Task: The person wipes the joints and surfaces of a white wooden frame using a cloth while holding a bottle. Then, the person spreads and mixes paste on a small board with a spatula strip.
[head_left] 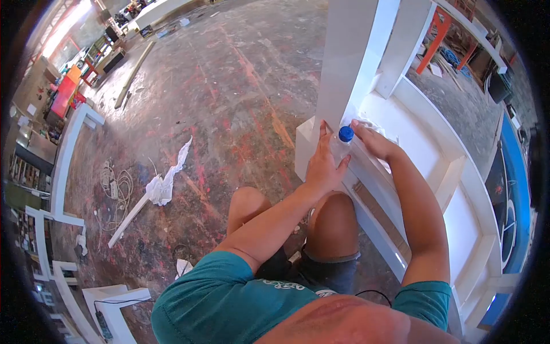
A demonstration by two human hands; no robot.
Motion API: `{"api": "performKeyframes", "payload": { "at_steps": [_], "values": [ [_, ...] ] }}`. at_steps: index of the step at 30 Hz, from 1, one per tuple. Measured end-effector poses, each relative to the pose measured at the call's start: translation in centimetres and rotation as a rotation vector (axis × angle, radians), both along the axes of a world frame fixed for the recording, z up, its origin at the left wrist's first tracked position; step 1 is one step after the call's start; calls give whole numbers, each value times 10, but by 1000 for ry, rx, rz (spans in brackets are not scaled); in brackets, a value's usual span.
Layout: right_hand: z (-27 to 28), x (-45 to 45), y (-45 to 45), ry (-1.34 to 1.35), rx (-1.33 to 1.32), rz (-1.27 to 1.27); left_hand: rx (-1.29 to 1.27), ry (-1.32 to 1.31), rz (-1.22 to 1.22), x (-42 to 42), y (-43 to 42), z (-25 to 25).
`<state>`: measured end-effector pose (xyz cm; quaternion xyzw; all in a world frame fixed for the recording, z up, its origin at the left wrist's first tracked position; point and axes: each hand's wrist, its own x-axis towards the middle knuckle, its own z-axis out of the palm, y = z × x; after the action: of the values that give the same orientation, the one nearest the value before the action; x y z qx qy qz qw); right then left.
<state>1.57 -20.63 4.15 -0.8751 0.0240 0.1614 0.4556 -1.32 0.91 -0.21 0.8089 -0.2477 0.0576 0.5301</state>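
A clear bottle with a blue cap [345, 134] stands between my hands at the foot of a white upright post [348, 63]. My left hand [323, 166] curves around the bottle's near left side, thumb and fingers on either side of it. Just right of the cap, my right hand [375, 142] reaches over the edge of a white curved frame [427, 106], its fingers bent together. What lies under those fingers is hidden. Crumpled white material [371, 121] shows behind the right hand, inside the frame.
On the stained concrete floor [240, 97] lie a white stick with crumpled wrapping [163, 186] and a coiled cable [117, 189]. White frame pieces [63, 172] line the left side. A long plank [134, 74] lies farther off. Something blue [518, 200] stands at the far right.
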Motion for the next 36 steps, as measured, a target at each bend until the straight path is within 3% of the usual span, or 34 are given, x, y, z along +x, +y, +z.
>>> {"api": "performKeyframes", "payload": {
  "at_steps": [3, 6, 9, 15, 20, 36],
  "values": [
    [-29, 16, -22, 53, 156, 27, -7, -5, 11, -2, -2, 0],
    [-46, 25, -34, -17, 56, 18, -38, -3, 2, -2, -3, 0],
    [-37, 18, -21, -149, -359, 87, 7, -58, 19, -3, -4, -3],
    [-10, 10, -12, -102, -542, 300, -14, -12, -6, -4, -2, 2],
    [-40, 20, -24, -174, -537, 281, -17, -65, 16, -3, -5, -2],
    [-29, 15, -23, -137, -419, 272, -68, -22, -1, -3, -6, -1]
  ]
}}
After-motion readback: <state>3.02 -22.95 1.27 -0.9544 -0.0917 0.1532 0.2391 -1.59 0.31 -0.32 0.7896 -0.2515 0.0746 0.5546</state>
